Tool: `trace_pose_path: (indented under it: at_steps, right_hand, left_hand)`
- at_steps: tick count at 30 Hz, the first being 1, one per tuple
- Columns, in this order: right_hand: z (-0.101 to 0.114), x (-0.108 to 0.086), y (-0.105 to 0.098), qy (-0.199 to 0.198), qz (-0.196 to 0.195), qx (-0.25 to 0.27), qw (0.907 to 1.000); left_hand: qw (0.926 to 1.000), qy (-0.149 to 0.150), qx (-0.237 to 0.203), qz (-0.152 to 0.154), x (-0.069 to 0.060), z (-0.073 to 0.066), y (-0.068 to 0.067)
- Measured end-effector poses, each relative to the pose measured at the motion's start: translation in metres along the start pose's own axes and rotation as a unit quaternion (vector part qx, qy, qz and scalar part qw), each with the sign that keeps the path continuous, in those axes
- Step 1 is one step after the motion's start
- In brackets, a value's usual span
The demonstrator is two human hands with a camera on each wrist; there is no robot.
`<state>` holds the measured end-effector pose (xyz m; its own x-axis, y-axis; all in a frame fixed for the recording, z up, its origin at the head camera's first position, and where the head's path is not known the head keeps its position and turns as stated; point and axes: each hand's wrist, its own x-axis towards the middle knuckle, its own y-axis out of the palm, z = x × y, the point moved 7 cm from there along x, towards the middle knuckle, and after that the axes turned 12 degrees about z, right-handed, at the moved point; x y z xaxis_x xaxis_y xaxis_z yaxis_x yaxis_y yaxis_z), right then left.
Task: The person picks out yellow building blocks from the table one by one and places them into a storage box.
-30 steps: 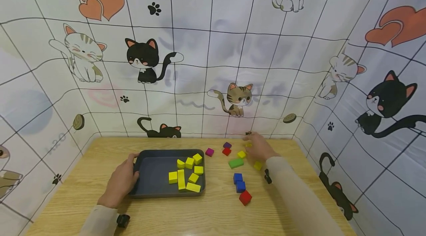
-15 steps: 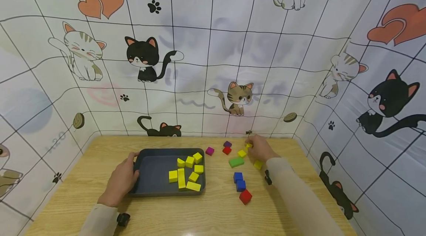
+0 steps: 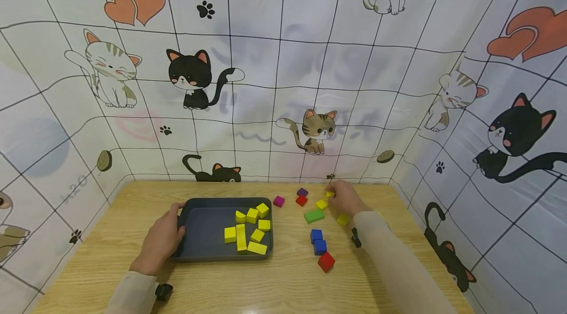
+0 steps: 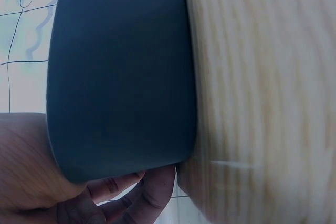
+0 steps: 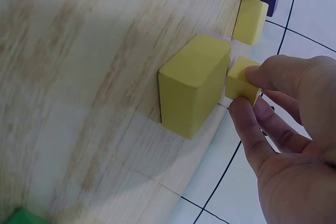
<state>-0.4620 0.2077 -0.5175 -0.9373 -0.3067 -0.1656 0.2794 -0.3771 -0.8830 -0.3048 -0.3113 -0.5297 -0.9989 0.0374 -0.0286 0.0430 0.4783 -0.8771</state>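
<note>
My left hand (image 3: 160, 240) grips the left end of a dark grey tray (image 3: 204, 259), its thumb at the rim. In the left wrist view, curled fingers (image 4: 152, 195) show behind the tray's wall (image 4: 123, 77). At the table's far side my right hand (image 3: 347, 200) pinches a small yellow block (image 5: 242, 81) between thumb and fingertips. Beside it in the right wrist view stands a larger yellow block (image 5: 194, 85), and another yellow block (image 5: 250, 20) lies further along. Several yellow blocks (image 3: 241, 239) lie in the tray's right half.
Between tray and right arm lie a green block (image 3: 314, 216), two blue blocks (image 3: 320, 247), a red block (image 3: 326, 262), a smaller red one (image 3: 301, 201), a purple one (image 3: 302, 192) and a magenta one (image 3: 279, 201). A patterned wall covering (image 3: 248, 132) rises behind the table.
My right hand's fingers have closed on the small yellow block, with the hand staying at nearly the same spot. The left hand and tray have not moved.
</note>
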Motion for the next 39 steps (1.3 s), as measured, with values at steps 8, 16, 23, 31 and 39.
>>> trace_pose_path:
  at_steps: [8, 16, 23, 31, 39]
  right_hand:
    - [0.009, -0.003, 0.003, -0.025, -0.013, -0.012, 0.9995]
    - [0.041, -0.013, 0.003, -0.059, -0.029, -0.019, 0.9976]
    - [0.078, -0.023, 0.012, -0.095, -0.029, -0.001, 0.995]
    - [0.136, -0.039, 0.033, -0.179, -0.033, -0.034, 0.9828]
    - [0.185, -0.052, 0.056, -0.242, 0.0, -0.058, 0.9685]
  left_hand:
    - [1.0, 0.003, -0.004, 0.001, -0.002, -0.003, -0.002]
    - [1.0, 0.003, -0.002, -0.003, -0.002, -0.001, -0.001]
    - [1.0, 0.007, -0.001, -0.005, -0.001, 0.0, 0.0]
    - [1.0, 0.009, 0.002, -0.003, -0.002, -0.001, 0.0]
    - [0.9999, 0.014, 0.004, -0.007, -0.002, 0.0, 0.0]
